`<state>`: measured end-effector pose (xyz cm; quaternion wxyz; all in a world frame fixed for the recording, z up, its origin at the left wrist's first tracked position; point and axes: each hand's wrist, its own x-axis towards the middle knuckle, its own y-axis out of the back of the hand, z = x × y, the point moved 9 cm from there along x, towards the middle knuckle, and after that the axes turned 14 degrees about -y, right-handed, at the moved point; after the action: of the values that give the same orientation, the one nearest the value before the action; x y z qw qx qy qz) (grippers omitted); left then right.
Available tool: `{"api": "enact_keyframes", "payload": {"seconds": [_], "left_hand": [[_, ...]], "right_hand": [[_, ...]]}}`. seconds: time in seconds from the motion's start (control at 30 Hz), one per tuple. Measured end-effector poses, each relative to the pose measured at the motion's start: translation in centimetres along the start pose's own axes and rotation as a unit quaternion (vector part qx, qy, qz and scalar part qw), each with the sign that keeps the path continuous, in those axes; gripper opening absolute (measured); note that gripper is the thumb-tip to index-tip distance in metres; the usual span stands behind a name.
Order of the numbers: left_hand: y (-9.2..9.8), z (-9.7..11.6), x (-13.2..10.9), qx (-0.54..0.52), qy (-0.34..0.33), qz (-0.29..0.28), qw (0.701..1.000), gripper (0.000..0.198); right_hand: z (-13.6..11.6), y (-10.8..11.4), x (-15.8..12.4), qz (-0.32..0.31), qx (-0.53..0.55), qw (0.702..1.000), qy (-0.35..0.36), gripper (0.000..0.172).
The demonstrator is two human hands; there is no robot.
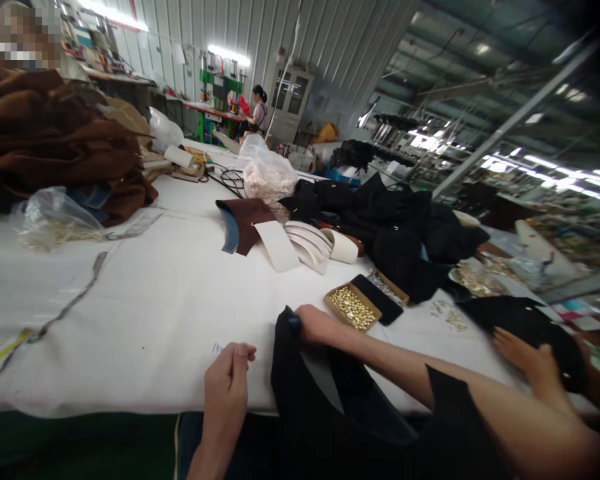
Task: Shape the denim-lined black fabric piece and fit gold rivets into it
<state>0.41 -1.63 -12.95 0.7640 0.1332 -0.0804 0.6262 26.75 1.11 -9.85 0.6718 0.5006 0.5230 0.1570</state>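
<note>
My right hand [317, 325] is closed on the top edge of a black cloth piece [310, 420] with dark blue lining, which hangs over the table's front edge. My right forearm reaches across its curved opening. Left of the cloth, my left hand [227, 383] is held up with curled fingers and the thumb pressed to them. Whatever may be inside it is hidden. Just beyond my right hand lies an open box of small gold metal fasteners [353, 307]. A second box of silver fasteners [386, 287] sits behind it, with a black flat piece [377, 300] between.
White curved strips [307, 243] and a brown cloth piece [247, 223] lie mid-table. Black cloth [405, 227] is heaped behind, brown cloth [55, 140] at left. Loose fasteners [449, 315] lie at right, near a co-worker's hand [525, 353] on black cloth. Another person [259, 113] sits by machines.
</note>
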Motion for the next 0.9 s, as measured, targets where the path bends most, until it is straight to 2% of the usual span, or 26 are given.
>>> {"api": "enact_keyframes", "payload": {"seconds": [0.1, 0.2, 0.3, 0.33, 0.43, 0.53, 0.6, 0.67, 0.73, 0.8, 0.87, 0.9], "left_hand": [[0.5, 0.1, -0.5, -0.006, 0.015, 0.004, 1.000, 0.052], [0.6, 1.2, -2.1, 0.003, 0.018, -0.010, 1.000, 0.046], [0.2, 4.8, -4.7, 0.044, -0.052, -0.044, 0.997, 0.036], [0.0, 6.5, -5.6, 0.068, -0.096, -0.053, 0.992, 0.042], [-1.5, 12.3, -8.0, 0.157, -0.263, -0.105, 0.946, 0.069], [-4.1, 16.3, -9.7, 0.233, -0.410, -0.202, 0.858, 0.085], [-5.1, 17.1, -9.9, 0.251, -0.432, -0.246, 0.831, 0.100], [-5.3, 16.8, -9.3, 0.237, -0.398, -0.268, 0.845, 0.112], [-5.0, 16.6, -8.4, 0.219, -0.358, -0.274, 0.865, 0.101], [-4.7, 16.8, -7.1, 0.216, -0.353, -0.274, 0.868, 0.066], [-4.4, 17.6, -5.0, 0.232, -0.369, -0.268, 0.859, 0.029], [-4.3, 18.0, -3.7, 0.244, -0.381, -0.263, 0.852, 0.018]], "right_hand": [[0.2, -0.6, 1.1, -0.023, -0.007, 1.000, -0.009, 0.031], [0.8, -1.0, 1.9, -0.023, 0.005, 1.000, -0.014, 0.034], [1.5, -1.2, 1.8, -0.019, 0.035, 0.999, -0.008, 0.033], [1.6, -1.1, 1.5, -0.016, 0.047, 0.999, -0.003, 0.033], [2.0, -1.0, 0.2, 0.001, 0.085, 0.996, 0.011, 0.034], [3.3, -1.2, -1.0, 0.021, 0.130, 0.991, 0.000, 0.039], [4.9, -1.6, -1.6, 0.026, 0.171, 0.985, -0.019, 0.040], [6.7, -2.2, -2.0, 0.022, 0.219, 0.975, -0.033, 0.040], [8.7, -2.7, -2.5, 0.016, 0.269, 0.962, -0.037, 0.038], [10.8, -2.7, -3.2, 0.023, 0.312, 0.949, -0.034, 0.041], [12.8, -2.2, -4.2, 0.045, 0.341, 0.938, -0.027, 0.048], [13.8, -1.9, -4.8, 0.060, 0.350, 0.934, -0.023, 0.051]]}}
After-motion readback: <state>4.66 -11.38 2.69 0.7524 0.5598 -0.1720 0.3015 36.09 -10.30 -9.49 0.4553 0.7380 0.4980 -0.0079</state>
